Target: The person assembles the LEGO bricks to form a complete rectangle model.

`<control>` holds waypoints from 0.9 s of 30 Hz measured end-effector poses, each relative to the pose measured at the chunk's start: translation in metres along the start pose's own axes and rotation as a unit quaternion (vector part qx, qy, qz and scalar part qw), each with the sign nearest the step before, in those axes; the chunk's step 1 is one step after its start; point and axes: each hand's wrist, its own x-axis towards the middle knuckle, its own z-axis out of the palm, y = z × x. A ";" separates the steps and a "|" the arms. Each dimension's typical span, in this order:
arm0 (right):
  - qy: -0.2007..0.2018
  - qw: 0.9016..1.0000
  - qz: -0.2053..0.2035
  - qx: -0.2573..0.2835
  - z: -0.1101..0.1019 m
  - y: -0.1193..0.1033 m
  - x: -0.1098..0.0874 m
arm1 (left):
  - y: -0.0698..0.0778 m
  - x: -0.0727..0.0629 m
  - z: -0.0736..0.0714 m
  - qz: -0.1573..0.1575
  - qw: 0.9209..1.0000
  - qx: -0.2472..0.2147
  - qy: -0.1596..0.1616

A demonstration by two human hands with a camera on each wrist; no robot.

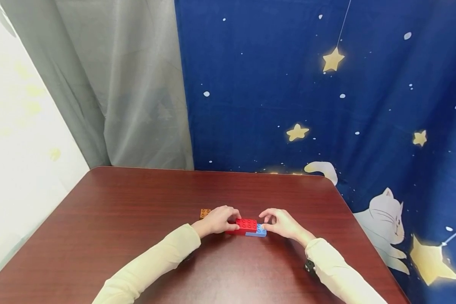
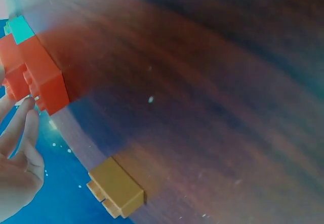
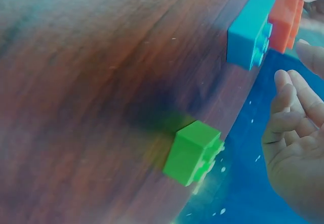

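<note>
Several studded toy building bricks lie together at the middle of the table. An upper red brick (image 1: 247, 224) sits across a lower red brick (image 2: 45, 75) and the end of a blue brick (image 3: 248, 32). My left hand (image 1: 219, 220) grips the upper red brick between thumb and fingers, with the fingertips along its side in the left wrist view. Just right of the blue brick is my right hand (image 1: 283, 222), its fingers loosely bent and nothing between them. Its thumb tip overlaps the blue brick's end in the head view.
An orange-brown brick (image 1: 204, 213) stands on the table behind the left hand. A green brick (image 3: 192, 153) shows beside the right hand and is hidden in the head view. The dark red-brown table (image 1: 144, 198) ends at a blue starry curtain (image 1: 251, 84) and a grey one.
</note>
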 end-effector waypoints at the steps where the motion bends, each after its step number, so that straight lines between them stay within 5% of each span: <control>1: 0.004 1.000 0.007 0.003 -0.001 0.001 -0.002 | 0.000 -0.001 0.000 0.001 1.000 -0.004 0.002; 16: 0.062 0.994 0.089 0.026 -0.018 0.023 -0.032 | 0.000 -0.006 0.006 0.011 0.999 -0.017 0.036; 27: 0.099 0.994 0.049 -0.005 -0.028 0.046 -0.043 | 0.000 -0.009 0.007 0.013 0.999 -0.024 0.044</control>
